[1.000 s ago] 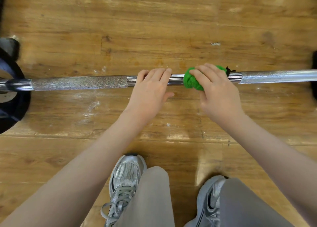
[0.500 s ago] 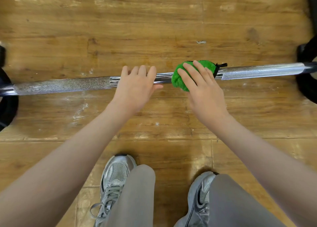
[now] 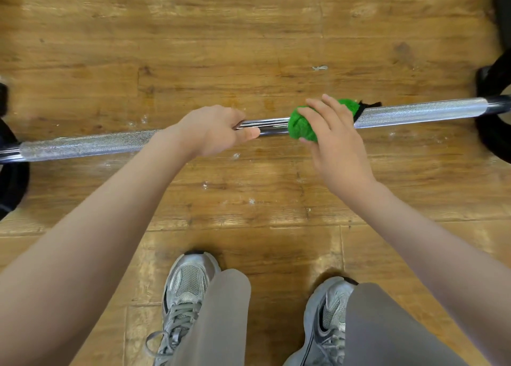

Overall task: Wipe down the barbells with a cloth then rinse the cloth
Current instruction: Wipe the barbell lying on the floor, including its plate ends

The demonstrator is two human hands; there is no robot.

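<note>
A chrome barbell (image 3: pixel 414 112) lies across the wooden floor from left to right, with knurled stretches on both sides and a smooth middle. My left hand (image 3: pixel 215 129) grips the smooth middle, fingers curled over the bar and thumb under it. Just to its right a bunched green cloth (image 3: pixel 300 126) is wrapped round the bar. My right hand (image 3: pixel 336 141) holds the cloth against the bar, fingers over the top and thumb below. A black tag sticks out at the cloth's right end.
Black weight plates sit on the bar's two ends, one at the left edge (image 3: pixel 11 180) and one at the right edge (image 3: pixel 495 133). My two grey sneakers (image 3: pixel 188 291) stand on the wooden floor (image 3: pixel 249 47) just behind the bar. White chalk specks dot the boards.
My left hand has gone from resting flat on the bar to curling round it. My right hand with the cloth has stayed at about the same spot, its fingers lifting slightly.
</note>
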